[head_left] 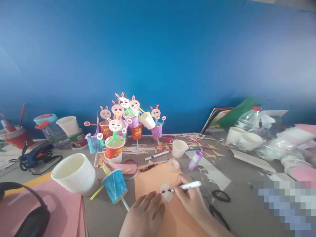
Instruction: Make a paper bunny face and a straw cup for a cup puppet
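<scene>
A small white paper disc point(167, 197) with two drawn eyes lies on a sheet of orange paper point(153, 175). My right hand point(189, 197) grips a white marker point(190, 185), its tip touching the disc near the right eye. My left hand point(145, 214) lies flat with its fingers stretched out, fingertips at the disc's left edge. Left of that hand, a blue-coloured paper cup point(115, 186) leans on its side with straws through it. A black pen point(148, 167) and a small round clear container point(172, 165) rest near the top of the orange sheet.
Several rabbit-faced cup figures point(115, 144) stand at the back. A stack of white cups point(74, 174) is at left, near a dark blue glue gun point(37, 158). Black-handled scissors point(221, 196) and a purple glue stick point(196, 160) lie right. Bagged cups point(251, 140) crowd the far right.
</scene>
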The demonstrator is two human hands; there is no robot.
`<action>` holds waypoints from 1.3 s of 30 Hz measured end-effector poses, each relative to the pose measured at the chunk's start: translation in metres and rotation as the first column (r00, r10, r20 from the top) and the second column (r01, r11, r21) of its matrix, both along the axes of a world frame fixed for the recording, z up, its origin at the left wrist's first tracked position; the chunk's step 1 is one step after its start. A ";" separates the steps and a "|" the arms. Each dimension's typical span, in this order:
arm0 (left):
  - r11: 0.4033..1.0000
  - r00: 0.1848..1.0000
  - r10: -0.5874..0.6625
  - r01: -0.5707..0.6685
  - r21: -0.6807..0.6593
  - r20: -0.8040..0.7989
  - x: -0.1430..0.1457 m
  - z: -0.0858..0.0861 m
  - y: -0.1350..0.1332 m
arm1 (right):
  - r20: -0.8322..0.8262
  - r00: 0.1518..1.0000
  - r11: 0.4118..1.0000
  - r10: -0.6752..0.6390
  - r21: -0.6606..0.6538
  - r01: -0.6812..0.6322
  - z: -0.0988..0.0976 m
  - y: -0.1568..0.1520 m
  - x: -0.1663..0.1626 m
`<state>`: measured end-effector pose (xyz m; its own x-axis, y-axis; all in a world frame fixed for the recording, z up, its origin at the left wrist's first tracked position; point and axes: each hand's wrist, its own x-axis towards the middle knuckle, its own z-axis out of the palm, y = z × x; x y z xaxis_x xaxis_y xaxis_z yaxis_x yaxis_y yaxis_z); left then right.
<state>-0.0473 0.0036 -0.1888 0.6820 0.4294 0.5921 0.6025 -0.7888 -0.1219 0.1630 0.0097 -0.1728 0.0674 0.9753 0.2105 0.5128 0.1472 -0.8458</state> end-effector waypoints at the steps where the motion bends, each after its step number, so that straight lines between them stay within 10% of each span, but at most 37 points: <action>1: 1.000 1.000 0.000 0.000 0.000 0.002 0.000 0.000 0.000 | 0.004 1.000 1.000 0.002 0.000 -0.002 0.000 0.000 0.000; 39: 1.000 1.000 0.005 -0.005 -0.007 0.009 0.001 0.003 0.002 | -0.076 0.997 1.000 -0.016 -0.004 0.016 -0.002 0.001 0.001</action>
